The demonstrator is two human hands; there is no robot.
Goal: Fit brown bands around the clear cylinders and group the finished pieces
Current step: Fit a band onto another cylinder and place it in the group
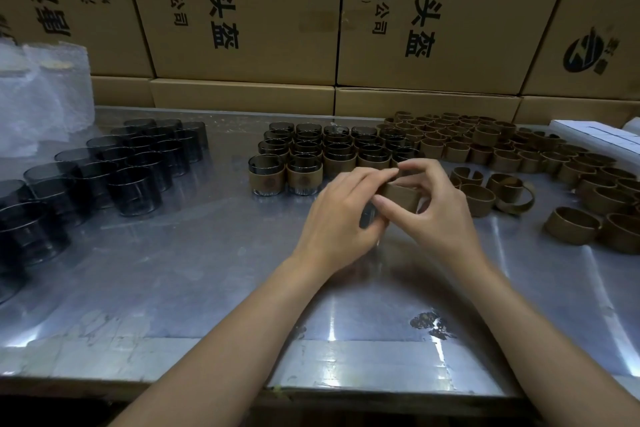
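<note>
Brown band [403,196] on a cylinder [367,216], both hands [391,208] gripping them together.

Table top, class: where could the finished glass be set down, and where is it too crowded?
Free: the table in front of both hands, and the strip between the plain glasses and banded glasses. Crowded: the right side, packed with loose brown bands.

The loose bands [571,226] are tan brown with darker insides; the bare cylinders [133,191] look smoky dark grey — almost black. Finished pieces [267,174] wear brown bands with a small dark round emblem. The table [194,274] is silvery grey, the cartons [263,10] plain tan with black lettering.
</note>
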